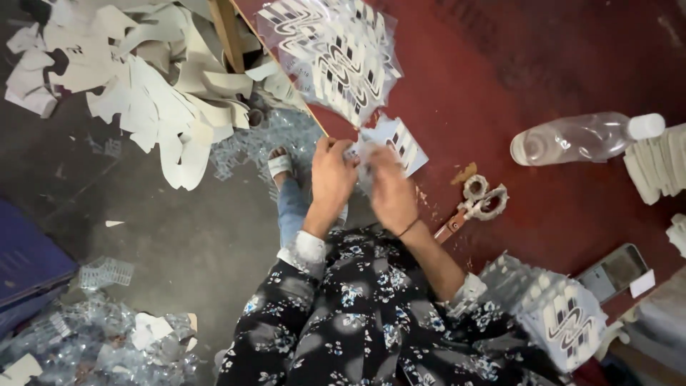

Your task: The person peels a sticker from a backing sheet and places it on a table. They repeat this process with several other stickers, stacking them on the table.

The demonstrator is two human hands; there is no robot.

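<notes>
Dark red surface (543,78) fills the right side of the view, seen from above; grey floor (179,236) lies to the left, strewn with white paper offcuts (143,78) and clear plastic scraps (93,343).

At the surface's near edge, both hands meet over a small sheet (396,143) of white and dark patterned pieces under clear film. The left hand (331,179) has its fingers curled and pinching the sheet's left edge. The right hand (389,189), with a thin band at the wrist, has its fingers bent and pressed onto the sheet; motion blur hides exactly how they grip. Dark floral sleeves (343,307) cover both arms.

Just beyond the hands, a larger film sheet (332,53) with the same pattern overhangs the edge. Scissors (475,204) with wrapped handles lie just right of the right hand. A clear bottle (582,136) with a white cap lies on its side farther right, near a white stack (657,168). A phone (614,271) rests near the lower right, beside a bundle (554,307) of patterned sheets. A sandalled foot (281,163) shows on the floor below the left hand.
</notes>
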